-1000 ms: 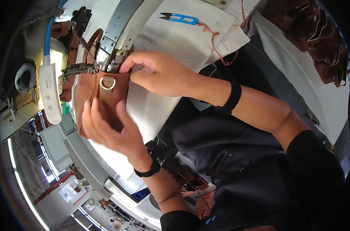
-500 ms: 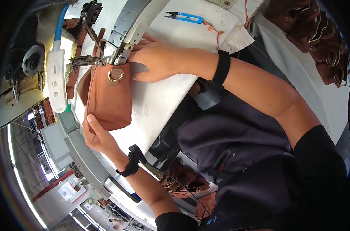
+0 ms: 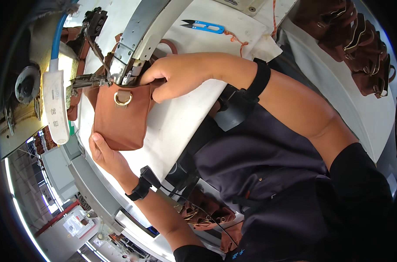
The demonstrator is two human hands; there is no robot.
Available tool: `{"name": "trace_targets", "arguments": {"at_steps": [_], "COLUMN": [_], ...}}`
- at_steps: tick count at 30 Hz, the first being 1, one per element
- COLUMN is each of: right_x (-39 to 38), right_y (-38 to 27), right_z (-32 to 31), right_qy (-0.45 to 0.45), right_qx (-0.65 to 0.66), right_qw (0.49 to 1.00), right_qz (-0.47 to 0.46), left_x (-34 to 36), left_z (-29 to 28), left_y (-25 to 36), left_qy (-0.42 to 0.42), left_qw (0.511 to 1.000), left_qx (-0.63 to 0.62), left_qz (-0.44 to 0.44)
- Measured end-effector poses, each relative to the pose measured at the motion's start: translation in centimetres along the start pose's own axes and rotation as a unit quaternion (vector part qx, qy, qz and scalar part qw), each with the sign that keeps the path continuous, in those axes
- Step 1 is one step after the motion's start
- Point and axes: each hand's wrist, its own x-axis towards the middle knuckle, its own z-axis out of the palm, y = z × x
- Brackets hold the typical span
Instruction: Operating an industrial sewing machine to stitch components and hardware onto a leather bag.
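Gripping lower L corner of brn bag [image 3: 122, 122] w/ L hand [image 3: 106, 155]; bag extends up/R of it. R hand [image 3: 174, 76] half-curled at top R edge, hold unclear; machine arm [image 3: 139, 28] just L.

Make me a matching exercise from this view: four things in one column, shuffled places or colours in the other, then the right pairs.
1. left grip
2. right grip
3. thread snips
4. metal ring

A. gold-coloured
B. at the upper right edge of the brown pouch
C. blue, with dark blades
D. at the pouch's lower left corner

Pairs: 1-D, 2-B, 3-C, 4-A
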Motion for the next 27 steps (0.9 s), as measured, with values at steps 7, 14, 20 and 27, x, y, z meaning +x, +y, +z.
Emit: {"name": "trace_targets", "arguments": {"at_steps": [7, 14, 20, 27], "right_x": [-1.5, -1.2, -1.1, -1.2], "right_y": [0.6, 1.2, 0.1, 1.2], "right_z": [1.9, 4.1, 3.9, 3.6], "right_qy": [0.07, 0.231, 0.234, 0.209], "right_qx": [0.148, 0.112, 0.144, 0.143], "right_qw": [0.982, 0.954, 0.95, 0.955], "right_qz": [-0.091, -0.157, -0.149, -0.152], "left_x": [-1.1, -3.4, -3.7, -4.1], "left_z": [2.0, 9.3, 12.4, 12.2], "left_y": [2.4, 5.0, 4.8, 4.8], "left_qy": [0.105, 0.049, 0.077, 0.084], "left_qw": [0.963, 0.92, 0.946, 0.93], "left_qx": [0.239, 0.235, 0.168, 0.223], "left_qz": [0.065, 0.309, 0.268, 0.279]}}
